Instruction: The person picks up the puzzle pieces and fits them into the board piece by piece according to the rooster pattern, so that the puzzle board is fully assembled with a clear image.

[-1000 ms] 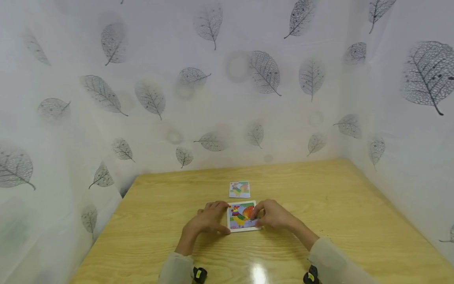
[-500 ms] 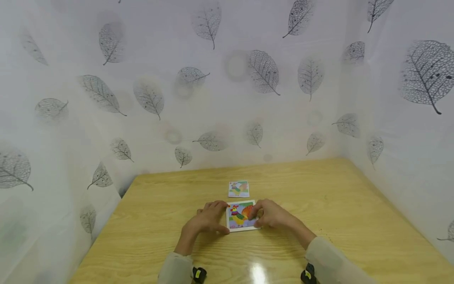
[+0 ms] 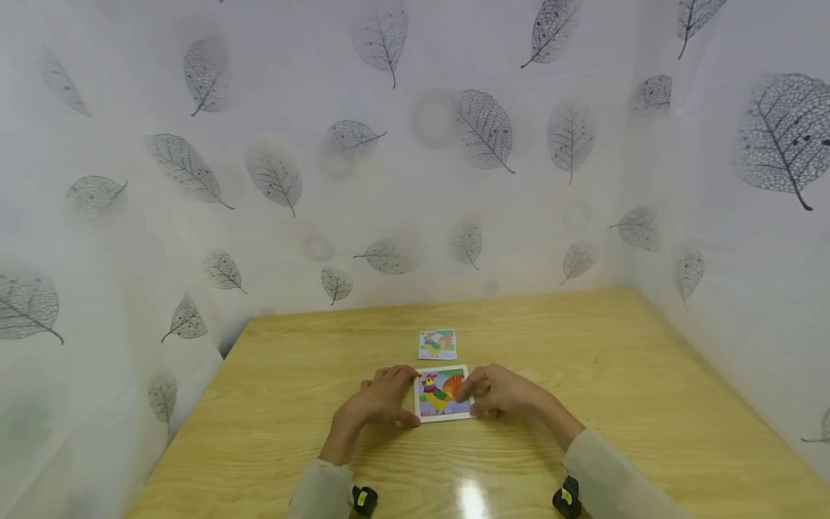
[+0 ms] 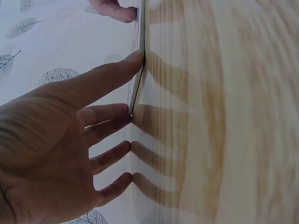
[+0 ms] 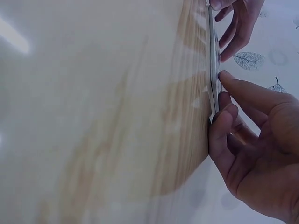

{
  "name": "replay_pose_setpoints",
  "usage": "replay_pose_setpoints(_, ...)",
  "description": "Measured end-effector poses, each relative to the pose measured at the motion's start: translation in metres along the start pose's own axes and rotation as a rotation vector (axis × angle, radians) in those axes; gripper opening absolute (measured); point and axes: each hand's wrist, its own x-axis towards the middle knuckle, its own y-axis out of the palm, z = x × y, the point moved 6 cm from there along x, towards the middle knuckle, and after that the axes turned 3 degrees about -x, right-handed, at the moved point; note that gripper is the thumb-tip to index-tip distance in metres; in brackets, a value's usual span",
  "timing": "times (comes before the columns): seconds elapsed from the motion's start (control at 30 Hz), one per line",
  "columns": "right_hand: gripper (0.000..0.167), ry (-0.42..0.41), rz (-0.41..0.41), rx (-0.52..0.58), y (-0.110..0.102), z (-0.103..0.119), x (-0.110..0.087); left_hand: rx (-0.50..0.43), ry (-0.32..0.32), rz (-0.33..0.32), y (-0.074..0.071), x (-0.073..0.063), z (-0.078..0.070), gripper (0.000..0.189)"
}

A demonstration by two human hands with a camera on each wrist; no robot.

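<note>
A square board with a white border and a bright rooster picture [image 3: 436, 408] lies flat on the table before me. My left hand [image 3: 382, 398] holds its left side, the thumb at the near corner and the index finger at the far one. The left wrist view shows that thumb against the board's edge [image 4: 138, 77], other fingertips resting on the table. My right hand [image 3: 509, 393] is at the right side, its index fingertip on the picture and its thumb at the right edge. In the right wrist view its other fingers curl beside the board [image 5: 213, 70].
Just behind the board lies a smaller, paler card [image 3: 437, 345] with the same rooster. The wood-grain table [image 3: 292, 375] extends to both sides. White sheeting [image 3: 415, 202] with grey leaf prints hangs behind and along the sides.
My right thumb has shifted slightly right, from over the board's near right corner to its right edge. The left hand, board and card stay in place.
</note>
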Motion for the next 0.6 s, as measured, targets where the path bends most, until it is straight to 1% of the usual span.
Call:
replay_pose_setpoints(0.1,0.014,-0.023,0.012,0.000,-0.002,-0.001,0.000,0.000,-0.001,-0.004,-0.001,0.000,0.001,0.080)
replay_pose_setpoints(0.2,0.017,-0.046,0.013,-0.004,-0.005,-0.001,-0.001,-0.007,-0.001,-0.010,-0.001,0.002,0.000,0.081)
replay_pose_setpoints(0.27,0.018,-0.055,0.017,0.017,-0.007,-0.002,-0.003,-0.011,-0.005,-0.008,-0.001,0.002,0.001,0.081)
replay_pose_setpoints(0.37,0.023,-0.064,0.028,0.059,-0.013,-0.005,-0.011,-0.012,-0.005,-0.001,0.002,0.003,0.004,0.082)
replay_pose_setpoints(0.47,0.028,-0.074,0.016,0.091,-0.027,-0.011,-0.024,-0.006,-0.007,-0.001,0.007,0.005,0.010,0.082)
replay_pose_setpoints(0.6,0.032,-0.076,-0.081,0.060,-0.058,-0.022,-0.043,-0.003,-0.002,-0.012,0.010,0.009,0.017,0.080)
